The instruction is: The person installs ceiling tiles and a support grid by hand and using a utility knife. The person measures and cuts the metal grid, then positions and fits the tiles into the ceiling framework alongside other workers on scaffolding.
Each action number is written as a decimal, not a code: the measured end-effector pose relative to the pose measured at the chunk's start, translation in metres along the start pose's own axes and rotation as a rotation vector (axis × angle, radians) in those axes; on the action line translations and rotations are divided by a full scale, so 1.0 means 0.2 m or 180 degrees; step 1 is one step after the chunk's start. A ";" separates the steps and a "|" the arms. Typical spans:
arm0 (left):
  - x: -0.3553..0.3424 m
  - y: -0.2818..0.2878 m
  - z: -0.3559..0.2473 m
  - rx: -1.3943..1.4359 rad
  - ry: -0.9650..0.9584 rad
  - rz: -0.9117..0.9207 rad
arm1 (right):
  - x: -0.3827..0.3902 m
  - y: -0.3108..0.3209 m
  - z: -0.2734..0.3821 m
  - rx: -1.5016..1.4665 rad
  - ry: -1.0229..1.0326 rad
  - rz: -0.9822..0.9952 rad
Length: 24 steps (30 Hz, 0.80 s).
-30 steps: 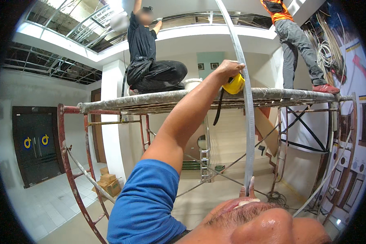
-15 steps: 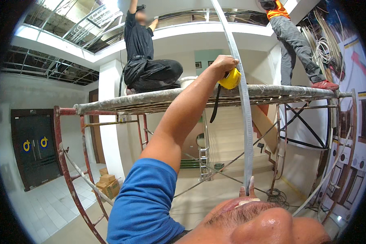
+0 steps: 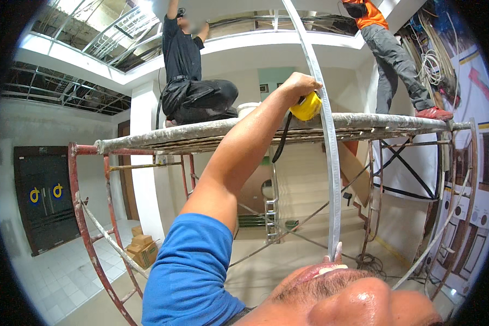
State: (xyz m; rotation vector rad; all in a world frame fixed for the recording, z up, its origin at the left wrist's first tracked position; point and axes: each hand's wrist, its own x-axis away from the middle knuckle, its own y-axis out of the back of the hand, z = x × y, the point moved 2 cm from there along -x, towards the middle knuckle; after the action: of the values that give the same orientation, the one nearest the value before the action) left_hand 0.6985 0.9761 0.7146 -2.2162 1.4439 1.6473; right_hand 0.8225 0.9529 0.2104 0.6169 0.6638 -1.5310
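My left hand (image 3: 303, 87), its arm raised in a blue sleeve, is closed around a yellow tape measure (image 3: 308, 107) with a black wrist strap hanging down. Its fingertips press against the side of a long, pale grey metal channel (image 3: 331, 157). This channel stands nearly upright and runs beyond the top edge of the view. Only fingertips of my right hand (image 3: 339, 252) show, on either side of the channel's lower end; the rest of that hand is hidden.
A scaffold with a stained platform (image 3: 255, 127) spans ahead. On it, one person in black (image 3: 182, 65) squats beside a white bucket (image 3: 248, 109); another in grey trousers (image 3: 388, 60) stands right. Cardboard boxes (image 3: 142, 250) sit lower left, coiled cable (image 3: 370, 263) lower right.
My left forearm and the hanging strap have shifted slightly left. The channel's lower part has moved a little right. The squatting person also appears slightly further left.
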 end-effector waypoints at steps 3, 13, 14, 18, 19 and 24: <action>-0.11 0.08 0.09 -0.0285 -0.0733 0.0140 | 0.01 -0.04 -0.04 0.0613 0.1110 -0.0453; 0.04 -0.03 -0.06 -0.0252 0.0186 -0.0338 | 0.03 0.02 -0.01 0.0272 0.0696 -0.0359; 0.04 -0.02 -0.05 -0.0298 0.0155 -0.0319 | 0.04 0.02 0.01 0.0207 0.0490 -0.0235; 0.08 -0.05 -0.09 -0.0559 0.0163 -0.0222 | 0.04 0.04 0.02 0.0187 0.0121 -0.0128; 0.09 -0.06 -0.11 -0.0549 0.0145 -0.0220 | 0.04 0.03 0.00 0.0161 0.0345 -0.0251; 0.04 -0.05 -0.09 -0.0727 0.0210 -0.0374 | 0.02 0.02 0.04 0.0052 0.0376 -0.0284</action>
State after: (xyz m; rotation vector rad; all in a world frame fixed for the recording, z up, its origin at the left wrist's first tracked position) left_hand 0.7185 0.9687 0.7115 -2.4416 1.1637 1.7965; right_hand 0.8267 0.9446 0.2126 0.7023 0.7782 -1.5927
